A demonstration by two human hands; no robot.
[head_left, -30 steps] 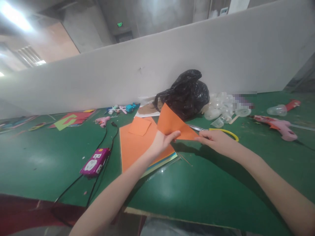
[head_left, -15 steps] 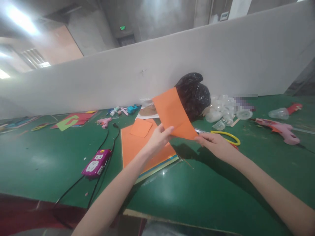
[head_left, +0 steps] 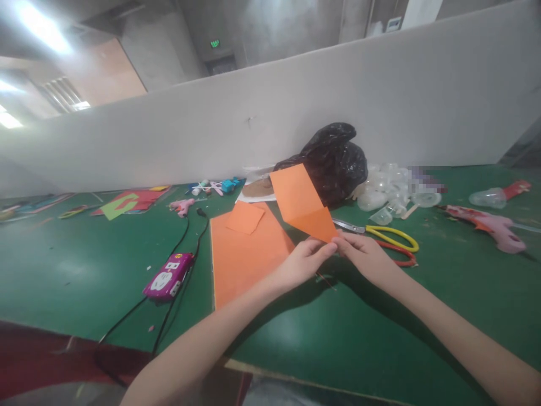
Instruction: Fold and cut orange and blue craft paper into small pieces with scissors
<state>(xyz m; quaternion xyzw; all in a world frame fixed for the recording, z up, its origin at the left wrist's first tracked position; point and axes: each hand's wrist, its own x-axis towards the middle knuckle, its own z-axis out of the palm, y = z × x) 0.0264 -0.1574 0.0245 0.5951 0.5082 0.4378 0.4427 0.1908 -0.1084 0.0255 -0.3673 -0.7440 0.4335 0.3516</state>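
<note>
An orange sheet of paper (head_left: pixel 298 194) is held up above the table, its lower part folded over at a slant. My left hand (head_left: pixel 306 259) pinches the bottom edge near the lower corner. Right beside it, my right hand (head_left: pixel 359 251) grips that same corner, and the two thumbs almost touch. Beneath and to the left lies a stack of orange paper (head_left: pixel 245 265) with a smaller cut orange piece (head_left: pixel 245 217) on top. Just beyond my right hand, scissors with yellow and red handles (head_left: pixel 393 237) rest on the green table (head_left: pixel 338 338).
A black plastic bag (head_left: pixel 338 163) leans on the white partition (head_left: pixel 190 129), with clear plastic cups (head_left: pixel 380 192) beside it. Pink glue guns lie right (head_left: pixel 486 223) and left (head_left: pixel 181 207). A purple power strip (head_left: pixel 169 276) with black cords sits left, near red and green papers (head_left: pixel 127 206).
My left hand has slid right along the paper's lower edge to meet my right hand at the corner. The lower part of the sheet is now more clearly folded over.
</note>
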